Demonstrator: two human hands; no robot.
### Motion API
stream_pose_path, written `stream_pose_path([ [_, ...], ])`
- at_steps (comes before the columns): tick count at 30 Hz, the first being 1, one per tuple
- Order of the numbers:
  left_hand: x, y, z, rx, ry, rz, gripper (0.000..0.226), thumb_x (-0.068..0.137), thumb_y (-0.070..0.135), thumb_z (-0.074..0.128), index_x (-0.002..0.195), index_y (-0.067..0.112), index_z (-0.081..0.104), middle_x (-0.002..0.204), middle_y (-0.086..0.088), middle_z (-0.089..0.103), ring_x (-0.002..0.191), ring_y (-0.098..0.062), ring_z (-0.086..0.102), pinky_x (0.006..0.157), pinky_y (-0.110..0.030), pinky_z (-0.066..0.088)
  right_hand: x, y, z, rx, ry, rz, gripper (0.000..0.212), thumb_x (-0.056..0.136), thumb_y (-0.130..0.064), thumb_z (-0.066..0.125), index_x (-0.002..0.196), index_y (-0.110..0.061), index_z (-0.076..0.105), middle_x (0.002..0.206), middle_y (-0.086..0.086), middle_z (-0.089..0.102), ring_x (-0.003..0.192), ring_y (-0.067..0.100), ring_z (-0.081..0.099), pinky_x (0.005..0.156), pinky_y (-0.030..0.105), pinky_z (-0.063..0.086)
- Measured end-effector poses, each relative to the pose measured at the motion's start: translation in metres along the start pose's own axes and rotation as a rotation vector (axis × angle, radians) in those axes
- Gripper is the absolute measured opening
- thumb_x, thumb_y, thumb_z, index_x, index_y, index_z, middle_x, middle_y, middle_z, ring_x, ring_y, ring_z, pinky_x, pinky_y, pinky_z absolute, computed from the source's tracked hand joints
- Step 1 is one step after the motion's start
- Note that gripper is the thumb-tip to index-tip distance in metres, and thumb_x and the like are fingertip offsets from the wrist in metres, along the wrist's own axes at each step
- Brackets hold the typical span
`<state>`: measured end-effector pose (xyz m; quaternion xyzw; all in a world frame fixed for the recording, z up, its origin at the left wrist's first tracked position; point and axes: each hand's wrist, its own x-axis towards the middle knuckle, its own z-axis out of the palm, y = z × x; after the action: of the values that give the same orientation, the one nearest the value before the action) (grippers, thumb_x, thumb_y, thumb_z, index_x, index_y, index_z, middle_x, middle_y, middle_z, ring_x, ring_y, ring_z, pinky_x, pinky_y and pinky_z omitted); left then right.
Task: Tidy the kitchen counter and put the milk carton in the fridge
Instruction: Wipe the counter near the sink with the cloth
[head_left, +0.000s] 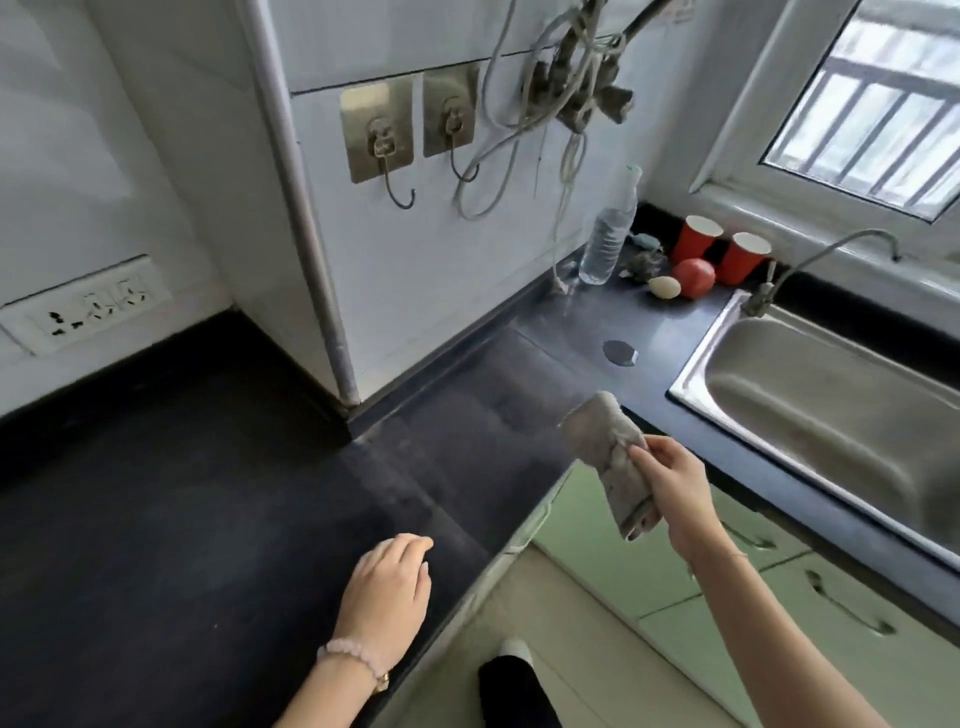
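Note:
My right hand (675, 488) grips a folded grey cloth (605, 447), held just above the front edge of the dark counter (218, 467) near the sink. Palm down on the counter's near edge rests my left hand (387, 587), fingers curled under, with nothing visible in it and a pink bead bracelet on the wrist. No milk carton is in view.
A steel sink (831, 415) with a tap (810, 265) lies at the right. At the back corner stand a water bottle (608, 236), two red cups (696, 239), a red ball (693, 278) and an egg-shaped white thing (664, 287). A small puddle (621, 353) marks the counter. Hooks (395, 156) and cables hang on the wall.

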<state>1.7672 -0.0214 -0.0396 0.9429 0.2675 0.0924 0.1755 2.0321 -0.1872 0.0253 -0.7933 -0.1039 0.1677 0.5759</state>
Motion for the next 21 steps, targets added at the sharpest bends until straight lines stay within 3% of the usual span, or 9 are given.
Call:
stream_pose_path([
  [6,0.071,0.045,0.028,0.024,-0.022,0.043,0.023,0.071,0.016,0.067,0.093,0.02,0.068,0.092,0.009,0.07,0.085,-0.01,0.067,0.073,-0.027,0.056,0.053,0.011,-0.056,0.054,0.091,-0.025,0.014,0.087,-0.01,0.058,0.084,-0.022,0.066,0.086,0.004,0.07,0.077,0.014,0.062,0.074,0.028,0.05],
  [9,0.113,0.068,0.043,0.038,-0.035,0.029,0.025,0.075,0.012,0.065,0.1,0.015,0.067,0.101,0.003,0.07,0.094,-0.016,0.066,0.08,-0.032,0.055,0.092,0.009,-0.084,0.045,0.113,-0.056,0.014,0.087,-0.009,0.058,0.083,-0.022,0.064,0.084,0.003,0.069,0.074,0.008,0.062,0.07,0.02,0.051],
  [12,0.151,0.092,0.057,0.025,-0.051,0.0,0.032,0.081,0.011,0.063,0.113,0.011,0.063,0.116,-0.002,0.066,0.111,-0.02,0.059,0.092,-0.035,0.049,0.132,0.003,-0.111,-0.023,0.124,-0.089,0.012,0.087,-0.01,0.059,0.095,-0.017,0.064,0.088,0.002,0.069,0.078,0.011,0.062,0.067,0.012,0.05],
  [16,0.195,0.117,0.074,-0.008,-0.092,-0.035,0.04,0.091,0.016,0.048,0.131,0.011,0.048,0.137,-0.003,0.05,0.132,-0.019,0.04,0.108,-0.034,0.033,0.187,0.0,-0.134,-0.076,0.139,-0.092,0.014,0.085,-0.009,0.059,0.097,-0.012,0.066,0.088,0.003,0.068,0.085,0.017,0.063,0.071,0.015,0.05],
  [21,0.234,0.133,0.091,0.034,-0.121,-0.07,0.044,0.09,0.017,0.05,0.133,0.009,0.046,0.141,-0.005,0.046,0.135,-0.023,0.037,0.109,-0.038,0.032,0.231,-0.005,-0.135,-0.326,0.183,-0.211,0.012,0.085,-0.013,0.059,0.096,-0.012,0.064,0.084,0.0,0.067,0.08,0.019,0.062,0.074,0.032,0.047],
])
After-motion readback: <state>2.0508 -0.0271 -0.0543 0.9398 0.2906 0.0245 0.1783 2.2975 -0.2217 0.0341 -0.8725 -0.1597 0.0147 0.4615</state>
